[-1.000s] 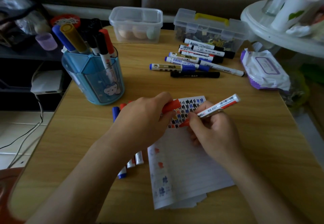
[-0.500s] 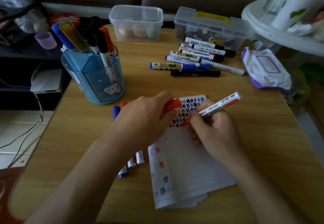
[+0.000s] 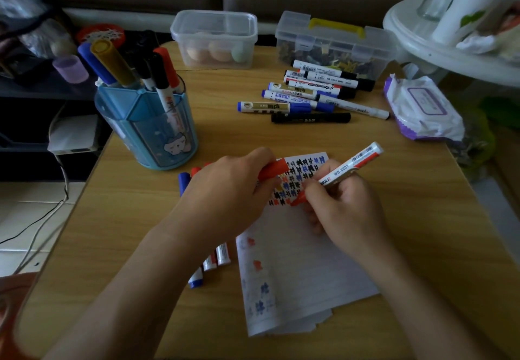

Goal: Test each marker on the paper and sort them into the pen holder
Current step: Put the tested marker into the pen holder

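The right hand gripped the red marker tip-down on the paper, the left hand pinched its cap; a light stroke seemed wisest.

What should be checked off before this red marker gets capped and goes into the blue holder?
1. Firm grip: the right hand pinches the red marker low on its barrel. Ok.
2. Tip on the paper: it touches the sheet beside the rows of test marks. Ok.
3. Fresh red mark made: lost among the other marks. Cannot tell.
4. Cap within reach: the left hand holds the red cap. Ok.
5. Marker capped: the cap is off. Not ok.
6. Room in the blue pen holder: markers crowd only its far side. Looks ok.
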